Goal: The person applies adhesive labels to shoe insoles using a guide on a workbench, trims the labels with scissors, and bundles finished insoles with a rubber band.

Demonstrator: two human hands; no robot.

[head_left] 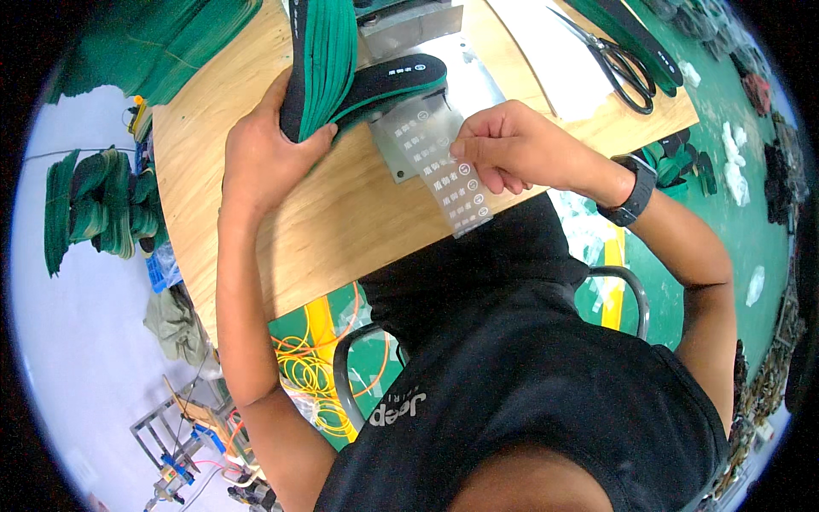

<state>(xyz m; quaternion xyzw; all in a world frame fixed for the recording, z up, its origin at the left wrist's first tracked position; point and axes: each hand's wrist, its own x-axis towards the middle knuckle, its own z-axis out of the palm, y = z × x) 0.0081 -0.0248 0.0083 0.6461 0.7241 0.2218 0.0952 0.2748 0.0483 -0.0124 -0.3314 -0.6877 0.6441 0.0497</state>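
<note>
My left hand (269, 162) is wrapped around the lower end of an upright stack of green and black insoles (331, 64), thumb on the near side. Beside that stack, a single insole (388, 84) lies with its black face up and a small white mark near its rounded end. In a pinch, the fingers of my right hand (516, 149) hold the right edge of a translucent film strip (452, 183) printed with rows of white marks. The strip runs from next to the single insole down over the table's front edge, partly across a metal plate (399, 171).
A grey metal block (414, 34) stands behind the single insole. Black-handled scissors (621, 72) lie on a white sheet (546, 60) at the right, near another insole (636, 43). Green insole piles (162, 43) fill the far left of the wooden table (205, 162).
</note>
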